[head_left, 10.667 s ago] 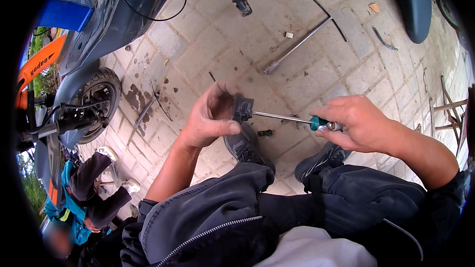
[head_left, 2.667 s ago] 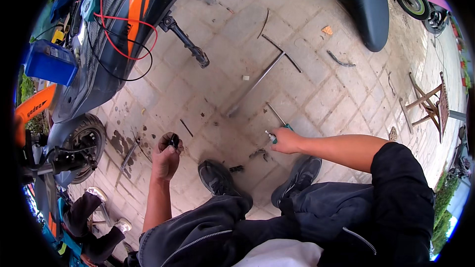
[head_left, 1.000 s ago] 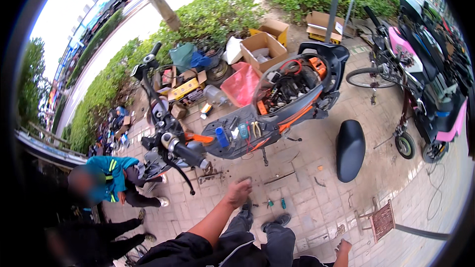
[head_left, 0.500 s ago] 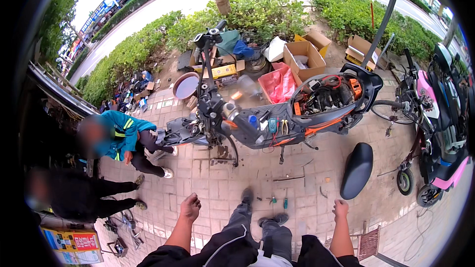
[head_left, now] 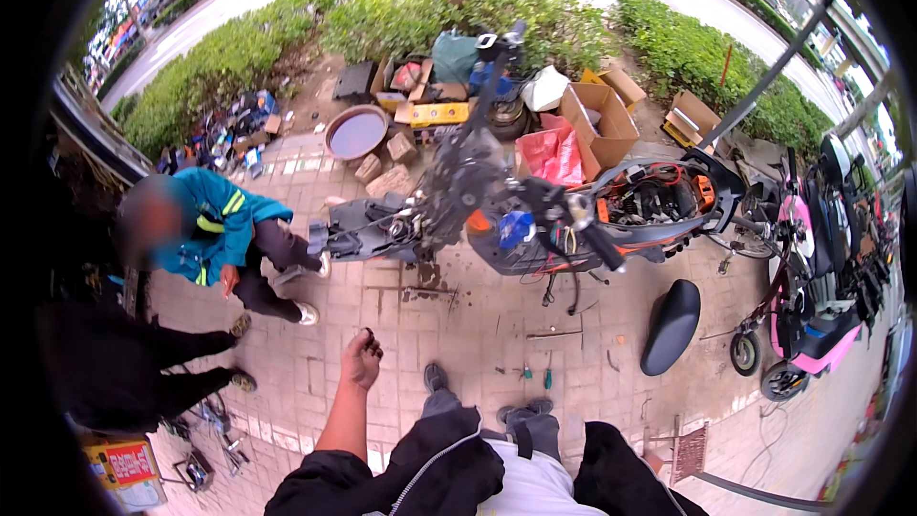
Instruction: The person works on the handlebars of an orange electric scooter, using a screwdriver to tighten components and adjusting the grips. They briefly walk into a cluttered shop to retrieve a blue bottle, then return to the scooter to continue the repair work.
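Note:
My left hand [head_left: 362, 359] hangs over the paving in front of me, palm partly up, with loosely bent, dark-smudged fingers apart and nothing in them. Of my right arm only a small patch of skin [head_left: 653, 462] shows beside the black jacket; its fingers are hidden. Beyond my hands stands a partly stripped electric scooter [head_left: 497, 250], touched by neither. Its handlebar [head_left: 573, 215] is blurred and points toward me on the right. The seat bay [head_left: 650, 196] lies uncovered, with wires and orange parts inside. A detached black seat [head_left: 671, 327] rests on the ground.
A person in a teal jacket [head_left: 234, 220] sits at the left, near another in dark clothes [head_left: 124, 363]. Green-handled tools [head_left: 548, 379] lie by my feet. Behind the scooter are a basin [head_left: 356, 134] and cardboard boxes [head_left: 599, 124]; a pink scooter [head_left: 812, 354] stands right.
The scooter's handlebar has swung round to the right and toward me. My left hand's fingers have loosened from a curl. My right hand has drawn back toward my body, mostly out of sight.

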A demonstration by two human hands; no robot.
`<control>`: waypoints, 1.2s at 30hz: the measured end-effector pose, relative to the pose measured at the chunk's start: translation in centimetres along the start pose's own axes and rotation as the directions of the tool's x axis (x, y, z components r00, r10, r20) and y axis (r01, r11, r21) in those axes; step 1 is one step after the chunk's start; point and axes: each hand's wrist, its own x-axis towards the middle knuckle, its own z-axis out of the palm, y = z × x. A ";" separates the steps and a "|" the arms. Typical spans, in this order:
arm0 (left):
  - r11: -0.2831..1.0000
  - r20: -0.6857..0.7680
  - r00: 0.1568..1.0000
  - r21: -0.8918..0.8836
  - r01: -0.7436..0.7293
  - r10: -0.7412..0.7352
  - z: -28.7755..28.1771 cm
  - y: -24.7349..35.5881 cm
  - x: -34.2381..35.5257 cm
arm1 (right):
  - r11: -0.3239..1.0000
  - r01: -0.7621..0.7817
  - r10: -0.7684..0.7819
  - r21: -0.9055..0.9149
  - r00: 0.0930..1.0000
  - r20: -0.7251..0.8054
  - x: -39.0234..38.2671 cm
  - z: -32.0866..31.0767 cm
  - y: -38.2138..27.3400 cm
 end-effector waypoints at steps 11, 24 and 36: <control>0.973 -0.034 0.989 -0.176 -0.150 0.146 -12.0 11.1 4.3 | 0.957 -0.097 0.104 0.272 0.995 -0.011 -8.8 4.1 -6.8; 0.977 -0.132 0.973 -0.074 -0.198 0.188 -13.1 8.3 1.1 | 0.964 0.195 -0.191 0.184 0.981 -0.036 -9.6 4.1 -15.8; 0.961 -0.264 0.953 0.265 -0.072 0.145 -4.5 -3.4 -5.4 | 0.849 -0.350 0.315 0.396 0.937 0.152 3.8 -4.6 1.9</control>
